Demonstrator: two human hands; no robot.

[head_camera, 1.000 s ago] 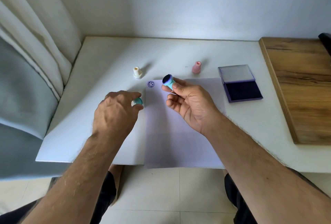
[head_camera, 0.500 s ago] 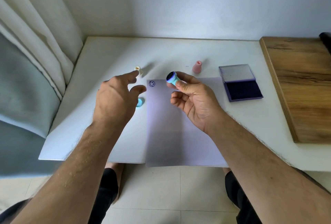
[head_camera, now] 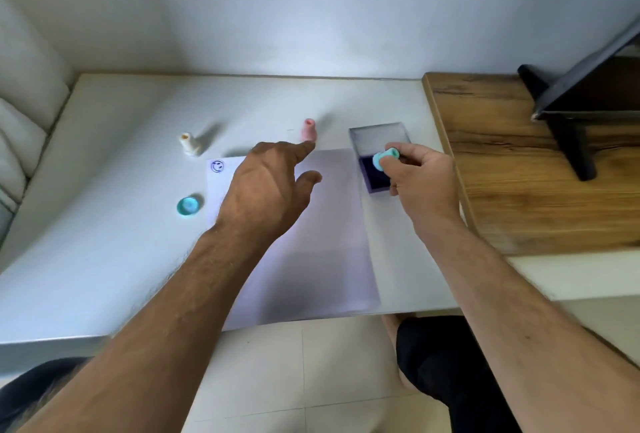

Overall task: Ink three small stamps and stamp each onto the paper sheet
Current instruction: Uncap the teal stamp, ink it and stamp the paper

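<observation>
Right hand [head_camera: 420, 178] pinches a teal stamp [head_camera: 385, 159] over the ink pad [head_camera: 375, 176], right of centre; left hand [head_camera: 268, 186], fingers loosely spread, hovers above the paper sheet [head_camera: 311, 252].

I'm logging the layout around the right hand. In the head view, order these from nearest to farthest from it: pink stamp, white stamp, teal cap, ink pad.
From the right hand, which holds the teal stamp:
1. Ink pad, right under the hand.
2. Pink stamp, left of the pad, beyond the paper.
3. White stamp and teal cap, far left; too close to call.
</observation>
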